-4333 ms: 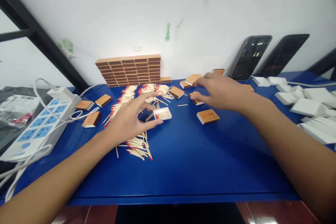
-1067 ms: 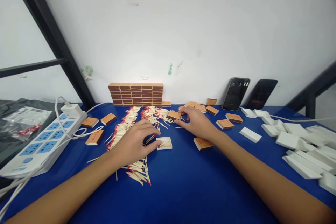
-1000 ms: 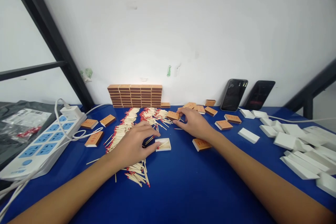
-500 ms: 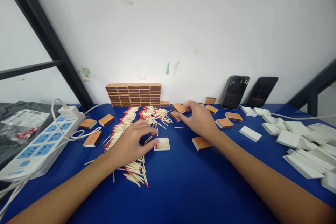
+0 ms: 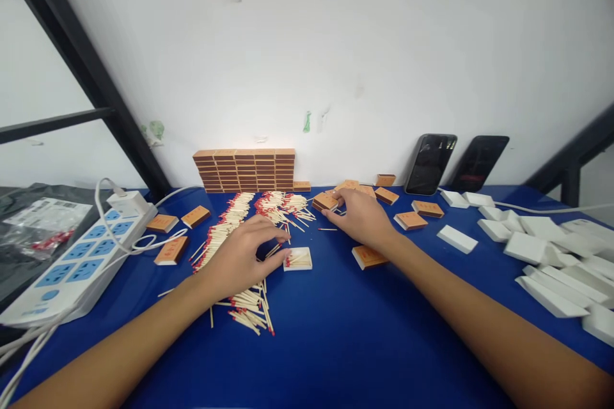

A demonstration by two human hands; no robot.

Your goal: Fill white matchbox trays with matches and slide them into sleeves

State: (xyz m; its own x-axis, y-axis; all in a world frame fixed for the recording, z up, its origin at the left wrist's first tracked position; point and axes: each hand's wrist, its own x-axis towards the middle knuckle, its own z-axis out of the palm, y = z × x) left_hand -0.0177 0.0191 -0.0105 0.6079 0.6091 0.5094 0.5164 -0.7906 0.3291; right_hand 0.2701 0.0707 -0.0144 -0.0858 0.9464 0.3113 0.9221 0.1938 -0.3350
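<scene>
My left hand (image 5: 247, 250) hovers over the heap of red-tipped matches (image 5: 247, 303). Its thumb and fingers are apart, with the thumb tip at the left edge of a small white matchbox tray (image 5: 298, 267) that has some matches in it. Toward the back, my right hand (image 5: 357, 214) has its thumb and fingers at the right side of an orange matchbox (image 5: 325, 200), which appears to rest on another box. A single match (image 5: 327, 229) lies in front of that hand. Under the right wrist sits another matchbox (image 5: 368, 257), partly covered.
A stacked wall of matchboxes (image 5: 244, 171) stands against the back wall. At left is a white power strip (image 5: 71, 268) with cables. Two phones (image 5: 430, 165) lean at the back right. White trays (image 5: 532, 252) are piled at right, and more matchboxes (image 5: 411, 220) lie scattered.
My right hand has lowered slightly, bringing the matchbox down onto the one beneath it. My left hand stays beside the tray. The view has shifted a little.
</scene>
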